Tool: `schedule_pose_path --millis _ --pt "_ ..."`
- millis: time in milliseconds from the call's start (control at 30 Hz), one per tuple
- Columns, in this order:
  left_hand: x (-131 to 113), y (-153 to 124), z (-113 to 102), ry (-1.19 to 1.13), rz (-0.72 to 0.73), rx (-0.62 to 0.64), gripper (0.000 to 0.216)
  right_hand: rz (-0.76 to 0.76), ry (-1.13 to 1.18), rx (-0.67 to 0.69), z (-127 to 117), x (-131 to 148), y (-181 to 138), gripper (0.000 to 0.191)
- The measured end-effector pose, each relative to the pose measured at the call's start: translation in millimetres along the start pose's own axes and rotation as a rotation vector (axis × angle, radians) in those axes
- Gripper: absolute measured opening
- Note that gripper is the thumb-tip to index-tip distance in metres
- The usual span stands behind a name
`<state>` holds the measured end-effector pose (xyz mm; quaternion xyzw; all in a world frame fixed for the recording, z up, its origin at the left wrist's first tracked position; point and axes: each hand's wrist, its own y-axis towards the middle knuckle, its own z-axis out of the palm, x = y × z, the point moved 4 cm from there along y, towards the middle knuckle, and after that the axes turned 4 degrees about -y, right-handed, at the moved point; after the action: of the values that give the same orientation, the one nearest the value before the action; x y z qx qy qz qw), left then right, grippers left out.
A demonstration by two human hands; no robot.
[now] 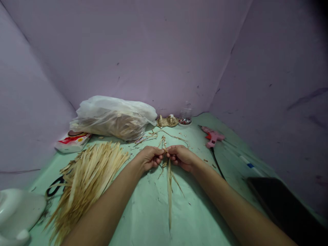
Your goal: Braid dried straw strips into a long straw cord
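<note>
My left hand (150, 158) and my right hand (181, 157) meet at the middle of the green table (153, 218). Both pinch a braid of dried straw strips (164, 145) that runs away from me. Loose strip ends (169, 191) hang from my fingers toward me across the table. Fingers of both hands are curled closed on the strips.
A heap of dried straw strips (84, 181) lies at the left, with black scissors (55, 187) beside it. A plastic bag of straw (115, 118) sits at the back. A woven piece (167, 121), a small jar (185, 116), a pink glue gun (212, 136) and a dark flat object (276, 201) lie at the right.
</note>
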<state>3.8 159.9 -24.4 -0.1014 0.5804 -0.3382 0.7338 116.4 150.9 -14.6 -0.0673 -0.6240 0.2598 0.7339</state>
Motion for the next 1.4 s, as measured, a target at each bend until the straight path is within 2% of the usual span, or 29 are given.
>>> schedule_pose_path --millis 100,200,367,433,500,667,733,833,900,1067,1233,1400 --pt "-1 -1 0 0.056 0.012 -0.024 0.009 0.004 0.002 -0.001 0 0 1 0.014" --pt "-3 -2 0 0.160 0.090 -0.092 0.009 0.005 -0.004 -0.025 0 0 2 0.015" --pt "-7 0 1 0.448 0.393 -0.289 0.012 0.027 -0.043 -0.127 -1 -1 4 0.016" --pt "-8 1 3 0.553 0.501 -0.308 0.010 0.024 -0.060 -0.146 0 -2 3 0.016" --pt "-8 2 4 0.612 0.535 -0.307 0.009 0.013 -0.093 -0.152 0 -1 2 0.015" --pt "-11 1 3 0.632 0.542 -0.308 0.009 -0.012 -0.156 -0.160 -2 -1 1 0.015" --pt "-10 -1 3 0.564 0.475 -0.296 0.009 -0.019 -0.167 -0.184 -3 0 2 0.015" --pt "-7 -2 5 0.394 0.323 -0.204 0.008 -0.028 -0.175 -0.202 -3 0 2 0.015" --pt "-7 -4 7 0.303 0.291 -0.154 0.010 -0.045 -0.176 -0.208 -2 0 3 0.015" --pt "-6 -5 7 0.233 0.254 -0.202 0.013 -0.092 -0.271 -0.209 -1 3 3 0.016" --pt "-6 -7 9 0.337 0.215 -0.287 0.006 -0.168 -0.534 -0.169 -7 4 4 0.015" --pt "-7 -7 11 0.395 0.219 -0.366 0.004 -0.289 -1.013 -0.292 -14 16 -1 0.017"
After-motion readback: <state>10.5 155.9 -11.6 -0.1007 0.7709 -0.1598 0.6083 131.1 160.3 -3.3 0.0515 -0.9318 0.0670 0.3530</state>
